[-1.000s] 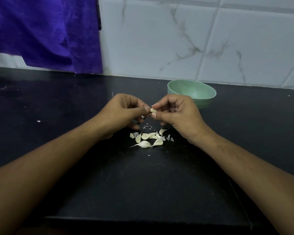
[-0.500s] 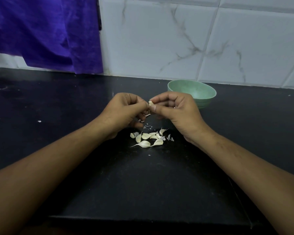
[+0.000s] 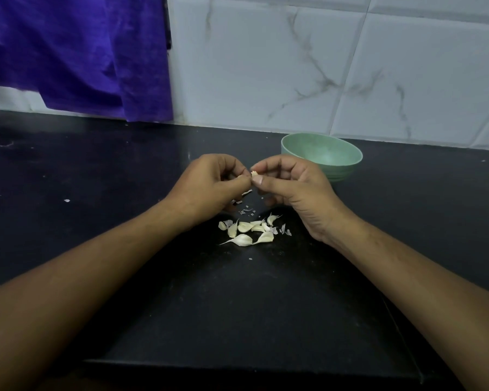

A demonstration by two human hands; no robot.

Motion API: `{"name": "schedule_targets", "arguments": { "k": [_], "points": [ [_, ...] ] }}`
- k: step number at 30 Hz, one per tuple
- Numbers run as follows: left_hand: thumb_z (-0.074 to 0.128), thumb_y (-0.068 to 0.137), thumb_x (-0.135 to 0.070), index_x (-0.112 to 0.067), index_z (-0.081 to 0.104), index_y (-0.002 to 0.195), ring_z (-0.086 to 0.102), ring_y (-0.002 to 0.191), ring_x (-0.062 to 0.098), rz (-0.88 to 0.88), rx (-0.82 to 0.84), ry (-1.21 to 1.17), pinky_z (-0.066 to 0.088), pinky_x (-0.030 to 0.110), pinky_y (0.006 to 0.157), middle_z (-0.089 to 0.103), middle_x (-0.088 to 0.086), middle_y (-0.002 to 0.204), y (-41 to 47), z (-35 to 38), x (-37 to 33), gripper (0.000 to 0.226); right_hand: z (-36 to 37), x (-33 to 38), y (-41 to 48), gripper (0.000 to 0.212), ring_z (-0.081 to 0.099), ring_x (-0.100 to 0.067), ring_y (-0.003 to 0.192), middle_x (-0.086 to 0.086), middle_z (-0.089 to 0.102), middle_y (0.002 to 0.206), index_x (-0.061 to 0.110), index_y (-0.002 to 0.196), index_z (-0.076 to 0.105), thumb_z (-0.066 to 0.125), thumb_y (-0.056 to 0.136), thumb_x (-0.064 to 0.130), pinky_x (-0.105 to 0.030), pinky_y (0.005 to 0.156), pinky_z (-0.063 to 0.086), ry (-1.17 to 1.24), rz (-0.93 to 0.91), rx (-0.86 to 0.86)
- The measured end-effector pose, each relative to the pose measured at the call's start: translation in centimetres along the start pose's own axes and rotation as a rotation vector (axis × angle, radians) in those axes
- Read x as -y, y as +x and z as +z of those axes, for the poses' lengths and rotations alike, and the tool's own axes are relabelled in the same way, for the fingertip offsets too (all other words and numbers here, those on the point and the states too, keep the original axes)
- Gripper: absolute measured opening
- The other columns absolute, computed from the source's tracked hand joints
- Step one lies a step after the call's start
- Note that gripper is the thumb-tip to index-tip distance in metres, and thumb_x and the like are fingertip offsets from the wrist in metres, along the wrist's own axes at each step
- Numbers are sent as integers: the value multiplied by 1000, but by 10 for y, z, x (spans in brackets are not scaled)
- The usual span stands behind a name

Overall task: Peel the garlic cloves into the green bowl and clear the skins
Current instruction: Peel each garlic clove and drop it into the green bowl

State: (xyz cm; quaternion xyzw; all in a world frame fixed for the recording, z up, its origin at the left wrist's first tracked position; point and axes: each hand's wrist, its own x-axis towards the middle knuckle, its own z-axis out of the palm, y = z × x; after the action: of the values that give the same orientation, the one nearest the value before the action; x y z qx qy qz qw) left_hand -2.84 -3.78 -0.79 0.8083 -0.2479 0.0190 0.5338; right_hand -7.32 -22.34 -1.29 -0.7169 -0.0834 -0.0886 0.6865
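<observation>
The left hand (image 3: 206, 184) and right hand (image 3: 291, 187) meet above the matte black counter (image 3: 96, 179). Both sets of fingers (image 3: 257, 180) are curled, pinching one small pale clove (image 3: 254, 173); its long axis is too small to judge. Teardrop-shaped unpeeled cloves (image 3: 247, 231) with papery tails lie nearer the person. The smooth green bowl (image 3: 345, 170) stands just beyond the right hand, the nearer one.

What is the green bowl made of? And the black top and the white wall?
The round pale green bowl looks like matte plastic, maybe: dull, even colour, no shine. The black countertop seems polished stone: smooth, faintly speckled, softly reflecting. The white wall is probably glazed tile: grey marble-like veins, straight joints.
</observation>
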Motion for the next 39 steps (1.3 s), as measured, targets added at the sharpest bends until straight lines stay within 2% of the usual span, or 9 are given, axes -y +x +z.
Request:
{"name": "schedule_targets", "arguments": {
  "k": [4,7,9,15,20,25,30,35,39],
  "points": [
    [71,95,-24,-17,74,84,70,67,15,3,-2,-19,62,33,60,70,3,72,1,0,0,13,2,2,1,14,67,-14,85,-7,72,92,9,105,74,73,92,7,-27,70,54,90,68,-6],
    [70,94,-19,-16,74,83,71,69,19,-2,5,20,65,38,64,70,2,69,2,1,1,12,-2,5,4,12,71,-15,85,-4,76,92,17,101,74,72,92,9,-30,74,57,216,124,-50],
    [69,94,-17,-15,74,84,72,71,20,-15,5,40,64,35,61,71,2,71,2,0,3,12,-6,7,5,12,71,-15,84,-5,77,96,16,103,73,71,93,10,-30,75,59,247,119,-70],
    [65,100,-23,-15,76,89,75,75,16,-35,-27,79,57,25,57,77,2,86,4,-7,6,18,-8,7,3,19,69,-15,75,-7,74,94,12,113,72,71,94,9,-28,64,60,213,91,-47],
    [77,93,-36,-22,75,82,73,67,13,58,-110,234,64,37,65,74,-5,70,3,-12,6,17,-6,7,3,22,70,-16,75,-17,71,102,3,111,70,73,89,2,-29,65,62,205,100,-24],
    [85,87,-27,-22,72,83,66,59,7,50,-88,174,59,30,56,73,-4,69,4,-12,7,14,-6,5,2,18,71,-18,77,-15,73,102,3,111,71,71,93,4,-30,66,63,127,68,-5],
    [70,98,-8,-15,75,96,64,63,11,-11,16,-114,58,27,55,70,0,76,3,-8,4,9,-5,3,1,16,70,-18,77,-13,72,92,6,107,75,74,91,3,-34,69,62,25,23,15],
    [71,99,-22,-7,75,98,63,69,12,-12,61,-199,59,29,60,71,-3,77,2,-5,1,15,-6,2,1,17,71,-17,73,-9,74,81,2,101,71,76,86,-4,-33,68,63,32,27,0],
    [76,95,-23,-10,77,96,64,62,7,14,40,-133,59,26,59,71,-3,72,3,-6,2,13,-6,3,1,15,70,-19,74,-27,73,94,1,101,73,77,86,-2,-35,70,63,6,1,-9]
  ]
}}
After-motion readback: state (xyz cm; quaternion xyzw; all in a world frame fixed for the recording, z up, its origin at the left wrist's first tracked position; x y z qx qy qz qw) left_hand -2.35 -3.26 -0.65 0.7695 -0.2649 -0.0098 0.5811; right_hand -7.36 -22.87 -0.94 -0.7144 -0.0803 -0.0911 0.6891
